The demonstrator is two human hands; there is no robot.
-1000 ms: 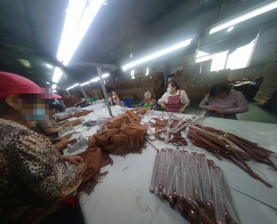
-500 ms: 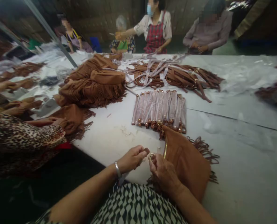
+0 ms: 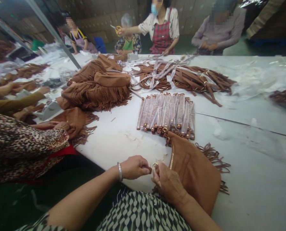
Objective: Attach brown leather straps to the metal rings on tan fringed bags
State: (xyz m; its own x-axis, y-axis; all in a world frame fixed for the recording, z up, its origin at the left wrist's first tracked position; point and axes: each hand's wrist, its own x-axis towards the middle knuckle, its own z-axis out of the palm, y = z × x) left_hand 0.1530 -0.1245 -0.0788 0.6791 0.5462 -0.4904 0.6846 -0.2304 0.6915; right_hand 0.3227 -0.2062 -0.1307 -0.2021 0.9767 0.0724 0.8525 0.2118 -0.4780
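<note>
My left hand [image 3: 134, 167] is closed in a pinch on a small brown strap end [image 3: 150, 169], mostly covered by the fingers. Close by on the right, my right hand [image 3: 170, 183] grips a gold-coloured metal ring [image 3: 154, 166] between thumb and fingers. Beneath and beside that hand lies a brown fringed bag [image 3: 194, 170], its gold zip edge facing left. Another ring [image 3: 165, 130] sits at the bag's far corner. Whether the strap end touches the ring in my right hand I cannot tell.
Wrapped straps [image 3: 165, 110] lie in a row beyond the bag. Farther back are a heap of long brown straps [image 3: 181, 77] and piled fringed bags [image 3: 97, 86]. A co-worker's patterned sleeve [image 3: 24, 144] is at left. Across the table a person holds scissors [image 3: 118, 29].
My left hand has turned back-upward and lowered slightly, hiding more of the strap end. My right hand still grips the ring. Across the table, the co-worker's scissors are raised higher.
</note>
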